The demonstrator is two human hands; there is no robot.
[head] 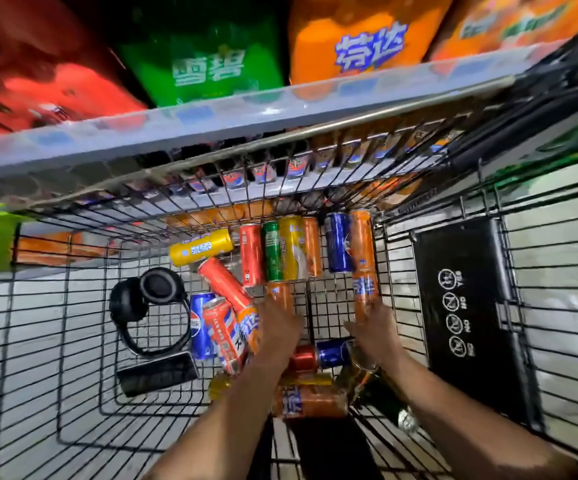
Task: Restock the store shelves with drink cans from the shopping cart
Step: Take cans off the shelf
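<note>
Both my arms reach down into the wire shopping cart [83,306]. My left hand [278,327] grips an orange can [280,294] near the cart's middle. My right hand [374,329] grips another orange can [365,289] close to the cart's right wall. Several loose cans lie on the cart floor: a yellow can [201,247], red cans [223,280], a green can [273,251], a blue can [338,242] and more orange ones [310,400]. The shelf edge [211,112] runs above the cart, with canned drinks [298,166] on the level below it.
Black headphones [149,299] and a dark phone [157,374] lie in the cart's left part. A black child-seat flap [467,313] stands at the right. Large red [38,71], green [204,60] and orange [360,36] drink packs sit on the shelf above.
</note>
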